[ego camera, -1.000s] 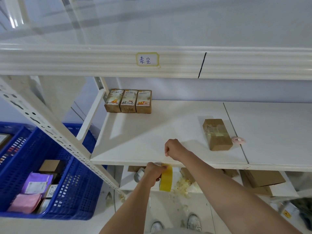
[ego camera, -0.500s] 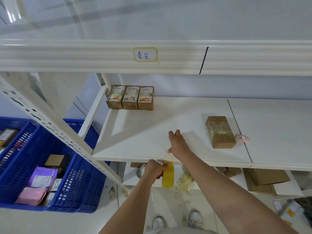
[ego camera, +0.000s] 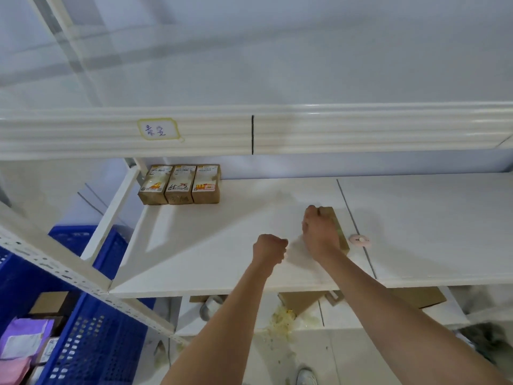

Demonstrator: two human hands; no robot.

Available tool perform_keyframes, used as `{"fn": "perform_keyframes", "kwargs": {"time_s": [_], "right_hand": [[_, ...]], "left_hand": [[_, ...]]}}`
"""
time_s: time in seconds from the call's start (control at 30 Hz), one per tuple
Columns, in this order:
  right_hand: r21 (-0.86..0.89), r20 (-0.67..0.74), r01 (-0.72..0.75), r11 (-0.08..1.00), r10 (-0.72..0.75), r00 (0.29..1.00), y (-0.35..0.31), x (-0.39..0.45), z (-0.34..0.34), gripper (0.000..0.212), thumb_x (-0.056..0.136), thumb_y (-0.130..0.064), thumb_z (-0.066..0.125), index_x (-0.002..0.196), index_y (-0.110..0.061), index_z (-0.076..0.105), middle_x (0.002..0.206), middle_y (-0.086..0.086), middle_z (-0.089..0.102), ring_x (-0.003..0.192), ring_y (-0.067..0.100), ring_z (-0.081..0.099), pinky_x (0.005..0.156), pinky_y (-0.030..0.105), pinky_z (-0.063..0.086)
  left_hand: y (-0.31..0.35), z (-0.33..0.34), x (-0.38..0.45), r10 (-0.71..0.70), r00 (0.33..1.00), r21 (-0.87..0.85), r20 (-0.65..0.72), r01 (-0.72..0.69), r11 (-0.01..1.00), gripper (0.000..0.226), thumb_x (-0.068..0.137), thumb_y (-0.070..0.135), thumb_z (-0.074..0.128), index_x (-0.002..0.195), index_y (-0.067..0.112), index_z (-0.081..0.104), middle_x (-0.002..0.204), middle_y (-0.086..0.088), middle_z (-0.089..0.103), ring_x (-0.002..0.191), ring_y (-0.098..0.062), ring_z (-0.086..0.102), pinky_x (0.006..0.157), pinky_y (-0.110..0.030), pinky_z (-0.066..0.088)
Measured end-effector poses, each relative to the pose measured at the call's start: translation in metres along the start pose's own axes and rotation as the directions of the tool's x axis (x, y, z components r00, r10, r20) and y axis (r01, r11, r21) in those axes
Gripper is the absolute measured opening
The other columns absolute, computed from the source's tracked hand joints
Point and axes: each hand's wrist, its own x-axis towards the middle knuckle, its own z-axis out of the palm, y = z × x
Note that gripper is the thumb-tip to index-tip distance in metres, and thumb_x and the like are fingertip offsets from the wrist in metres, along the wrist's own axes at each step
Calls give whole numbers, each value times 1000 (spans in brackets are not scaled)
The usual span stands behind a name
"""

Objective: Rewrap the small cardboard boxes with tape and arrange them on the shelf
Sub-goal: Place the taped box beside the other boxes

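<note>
- Standing at the back-left corner of the shelf board (ego camera: 416, 232), three labelled boxes (ego camera: 180, 184) sit touching in a row.
- Left hand (ego camera: 269, 248) is curled into a fist; whether it holds tape, I cannot tell.
- Right hand (ego camera: 319, 232) lies over the brown cardboard box (ego camera: 340, 232), fingers curled on its far end.
- That box looks light, stiff and tape-slick; gripping across its long sides seems surest.
- Pink round thing (ego camera: 359, 240) lies just beside it.

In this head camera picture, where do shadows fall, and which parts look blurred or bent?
Head view: the shelf board carries angled shadows at its left; the left hand and right hand are slightly motion-blurred; the wide lens bends the upper beam.
</note>
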Motion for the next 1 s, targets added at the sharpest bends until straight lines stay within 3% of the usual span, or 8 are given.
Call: {"fn": "perform_keyframes", "kwargs": {"time_s": [0.03, 0.17, 0.33, 0.43, 0.5, 0.7, 0.9, 1.0], "right_hand": [[-2, -17, -34, 999, 34, 999, 16, 3, -6, 23, 97, -12, 53, 119, -7, 52, 113, 14, 58, 100, 28, 58, 79, 34, 50], [189, 89, -261, 947, 248, 965, 68, 11, -21, 31, 100, -24, 55, 128, -12, 48, 123, 16, 49, 109, 34, 57, 87, 45, 55], [223, 360, -387, 895, 294, 886, 100, 21, -14, 65, 97, -46, 60, 145, -12, 31, 138, 18, 47, 123, 37, 55, 99, 47, 51], [265, 442, -398, 878, 256, 860, 106, 25, -7, 63, 96, -40, 64, 143, -10, 34, 137, 14, 54, 119, 31, 58, 85, 37, 54], [266, 472, -387, 883, 231, 851, 108, 25, -3, 55, 97, -37, 63, 138, -10, 39, 130, 11, 59, 105, 25, 60, 66, 27, 48], [362, 494, -450, 816, 242, 835, 115, 25, 7, 46, 93, -41, 68, 126, -14, 51, 113, 3, 63, 95, 20, 60, 64, 29, 46], [366, 498, -485, 794, 274, 823, 114, 27, 6, 43, 89, -42, 72, 118, -15, 53, 100, -1, 61, 85, 16, 58, 56, 27, 41], [333, 511, -499, 800, 292, 808, 113, 28, 4, 44, 91, -41, 70, 120, -13, 52, 103, 3, 63, 86, 17, 58, 54, 27, 39]], "left_hand": [[7, 12, 4, -7, 1000, -36, 26, 8, 999, 9, 92, 21, 68, 93, 12, 67, 99, -17, 75, 68, -22, 64, 84, -39, 62], [26, 50, 19, -90, 989, -187, 118, 111, 976, 44, 94, 27, 70, 132, 16, 52, 115, -11, 62, 92, -23, 63, 89, -36, 57], [33, 69, 32, -277, 935, -431, 221, 348, 832, 32, 90, 17, 76, 109, -4, 61, 104, -18, 66, 89, -32, 67, 88, -45, 59], [32, 75, 35, -276, 931, -530, 238, 363, 767, 22, 86, 7, 78, 99, -5, 63, 109, -22, 69, 96, -36, 69, 86, -46, 59], [32, 77, 36, -288, 936, -591, 204, 353, 725, 20, 84, 0, 77, 98, -7, 65, 104, -22, 69, 92, -34, 69, 76, -40, 59], [27, 81, 39, -312, 940, -654, 140, 325, 683, 11, 85, -5, 75, 87, -10, 65, 83, -22, 66, 81, -32, 61, 84, -42, 56], [24, 78, 39, -309, 925, -716, 221, 369, 592, 27, 77, -7, 78, 98, -8, 62, 94, -21, 67, 84, -34, 64, 89, -46, 57], [28, 77, 39, -321, 926, -741, 198, 356, 569, 26, 83, -9, 73, 107, -9, 63, 104, -26, 68, 91, -39, 67, 80, -45, 57]]}}
